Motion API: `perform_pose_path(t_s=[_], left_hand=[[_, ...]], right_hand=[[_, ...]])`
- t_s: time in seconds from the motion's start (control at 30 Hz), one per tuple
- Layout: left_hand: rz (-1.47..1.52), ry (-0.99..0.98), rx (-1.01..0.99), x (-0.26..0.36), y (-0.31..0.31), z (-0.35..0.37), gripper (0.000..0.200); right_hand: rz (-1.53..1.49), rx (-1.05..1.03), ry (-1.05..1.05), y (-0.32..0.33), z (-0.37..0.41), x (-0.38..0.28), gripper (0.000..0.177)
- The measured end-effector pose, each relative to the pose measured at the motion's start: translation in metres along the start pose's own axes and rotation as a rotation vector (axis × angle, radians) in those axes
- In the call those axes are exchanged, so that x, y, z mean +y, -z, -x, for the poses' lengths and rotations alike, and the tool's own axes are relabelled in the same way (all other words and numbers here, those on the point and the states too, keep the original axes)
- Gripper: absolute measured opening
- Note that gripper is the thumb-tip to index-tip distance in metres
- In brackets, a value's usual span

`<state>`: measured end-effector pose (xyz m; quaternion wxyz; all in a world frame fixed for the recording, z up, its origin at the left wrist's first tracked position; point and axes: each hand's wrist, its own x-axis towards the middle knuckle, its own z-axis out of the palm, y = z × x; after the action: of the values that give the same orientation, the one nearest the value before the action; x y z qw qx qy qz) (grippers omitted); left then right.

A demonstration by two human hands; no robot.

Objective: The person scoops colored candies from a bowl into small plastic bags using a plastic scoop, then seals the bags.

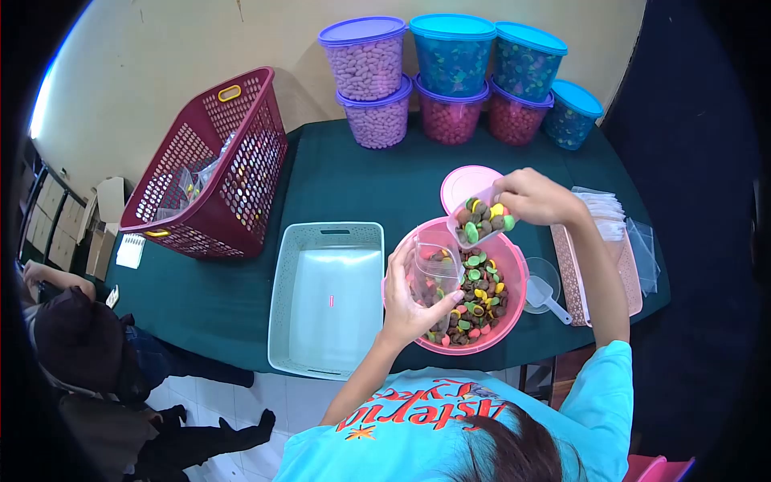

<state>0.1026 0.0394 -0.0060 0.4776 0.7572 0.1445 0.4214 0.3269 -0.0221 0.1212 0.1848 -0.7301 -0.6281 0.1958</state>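
Left hand (408, 299) grips clear plastic pouch (438, 283), right hand (530, 197) grips loaded scoop (487, 238); best tipped slowly above pink tub (519, 309).

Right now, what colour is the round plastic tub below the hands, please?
The round plastic tub is pink, seen in the head view.

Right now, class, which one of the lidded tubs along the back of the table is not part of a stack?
The blue-lidded tub at the far right: it stands singly on the table, while the other six tubs form three two-high stacks.
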Motion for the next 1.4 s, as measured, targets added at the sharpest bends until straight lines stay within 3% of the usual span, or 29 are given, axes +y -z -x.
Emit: perform_pose_path(t_s=[0.23,0.33,0.7,0.97,1.23,1.4], left_hand=[[-0.031,-0.008,0.022,0.002,-0.001,-0.002,0.085],[-0.07,-0.019,0.01,0.001,-0.001,-0.001,0.084],[-0.07,0.017,-0.023,0.007,-0.003,-0.002,0.081],[-0.077,-0.046,-0.061,0.012,-0.003,-0.006,0.079],[-0.127,-0.022,-0.084,0.009,-0.002,-0.005,0.079],[-0.124,-0.011,-0.059,0.009,0.0,-0.004,0.079]], right_hand=[[0.219,0.013,-0.03,0.02,-0.005,-0.045,0.024],[0.699,-0.035,-0.027,0.017,-0.009,-0.067,0.021],[1.262,-0.145,0.037,-0.013,-0.006,-0.133,0.012],[1.193,-0.151,0.034,-0.013,-0.001,-0.122,0.012],[1.052,0.049,0.048,-0.003,0.015,-0.105,0.01],[1.002,0.286,0.062,0.007,0.026,-0.095,0.01]])
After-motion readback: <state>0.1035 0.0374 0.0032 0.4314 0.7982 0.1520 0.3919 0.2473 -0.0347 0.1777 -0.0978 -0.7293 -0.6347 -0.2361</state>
